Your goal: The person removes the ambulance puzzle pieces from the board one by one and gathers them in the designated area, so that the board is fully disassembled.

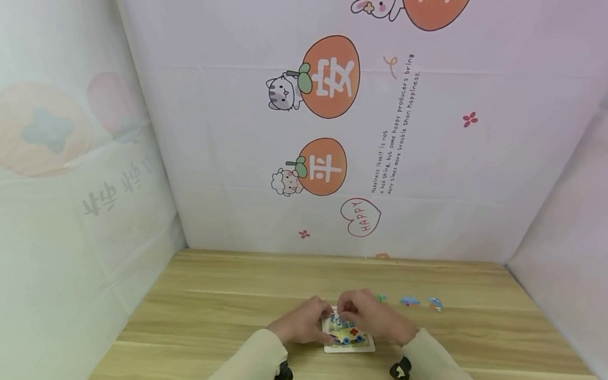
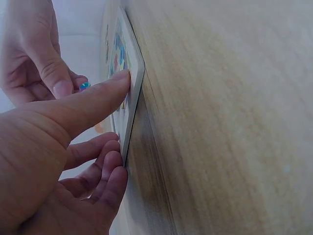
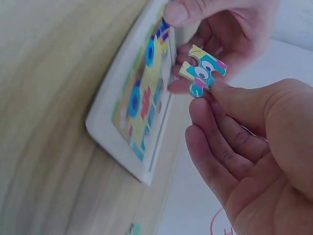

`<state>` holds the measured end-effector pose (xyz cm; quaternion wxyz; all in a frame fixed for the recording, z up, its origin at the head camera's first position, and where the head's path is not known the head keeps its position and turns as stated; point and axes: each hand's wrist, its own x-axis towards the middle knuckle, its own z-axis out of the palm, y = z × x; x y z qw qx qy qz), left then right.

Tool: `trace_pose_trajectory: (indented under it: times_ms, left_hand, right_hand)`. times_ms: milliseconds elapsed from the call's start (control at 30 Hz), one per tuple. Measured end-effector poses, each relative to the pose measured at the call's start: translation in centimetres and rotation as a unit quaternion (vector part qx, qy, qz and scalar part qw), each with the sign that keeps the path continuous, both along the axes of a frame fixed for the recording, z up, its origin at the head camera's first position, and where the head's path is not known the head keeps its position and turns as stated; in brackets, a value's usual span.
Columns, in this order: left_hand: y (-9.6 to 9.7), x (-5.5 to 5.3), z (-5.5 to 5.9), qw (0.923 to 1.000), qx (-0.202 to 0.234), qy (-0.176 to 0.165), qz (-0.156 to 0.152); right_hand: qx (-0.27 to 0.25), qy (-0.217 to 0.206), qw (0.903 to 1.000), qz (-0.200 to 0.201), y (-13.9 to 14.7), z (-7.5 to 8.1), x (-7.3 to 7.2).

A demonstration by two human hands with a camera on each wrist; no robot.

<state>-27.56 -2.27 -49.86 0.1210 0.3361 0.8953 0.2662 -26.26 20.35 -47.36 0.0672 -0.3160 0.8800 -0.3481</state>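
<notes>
A jigsaw puzzle board with a pale border lies flat on the table, its picture showing a yellow vehicle with a red cross and blue wheels. My left hand rests at its left side. In the left wrist view the straight thumb presses on the border, while the other fingers touch the board's edge. Above the board, my right hand pinches a puzzle piece between thumb and fingers. That piece is yellow and teal with cartoon eyes and a pink patch, and stands apart from the board.
Loose puzzle pieces lie right of the board: a blue one, a blue and orange one, and a green one partly behind my right hand. The wooden table meets a printed white sheet behind and at both sides.
</notes>
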Motion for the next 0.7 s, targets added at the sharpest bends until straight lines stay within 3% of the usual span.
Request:
trace_pose_trajectory:
  times_ms: [367, 533, 700]
  left_hand:
    - [0.1, 0.5, 0.6, 1.0, -0.001, 0.001, 0.008]
    - [0.1, 0.8, 0.9, 0.9999, 0.001, 0.001, 0.01]
    - [0.1, 0.7, 0.8, 1.0, 0.0, 0.003, 0.009]
  right_hand:
    - [0.022, 0.042, 0.9985, -0.025, 4.5, 1.7, 0.6]
    - [0.041, 0.049, 0.9959, -0.064, 7.4, 1.8, 1.1]
    - [0.044, 0.055, 0.9945, -0.077, 10.0, 1.5, 1.5]
